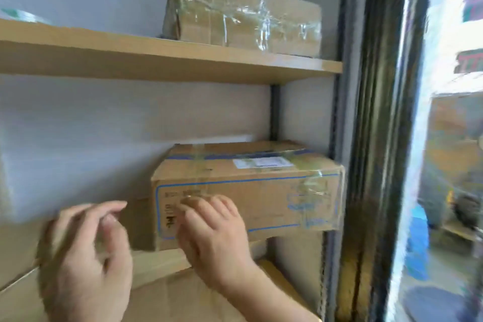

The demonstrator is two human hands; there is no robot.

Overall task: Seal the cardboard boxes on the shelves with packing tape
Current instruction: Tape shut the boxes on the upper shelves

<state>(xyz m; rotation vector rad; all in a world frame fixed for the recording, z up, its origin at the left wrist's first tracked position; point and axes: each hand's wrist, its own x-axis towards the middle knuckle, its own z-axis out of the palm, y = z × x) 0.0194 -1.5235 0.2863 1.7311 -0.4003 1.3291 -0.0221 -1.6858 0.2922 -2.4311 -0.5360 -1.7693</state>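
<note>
Nearest, the left hand (86,251) hangs in the air with fingers loosely curled, grasping nothing, just left of the lower cardboard box (248,196). The right hand (214,227) rests its bent fingers (190,204) against that box's front face, on the end of a clear tape strip (201,165) running down from the top. The box is matte brown corrugated board, blue-outlined, with a white label (262,162), standing on the lower shelf. Farther up, a creased box (243,21) wrapped in glossy, wrinkled tape sits on the smooth wooden upper shelf (156,60).
</note>
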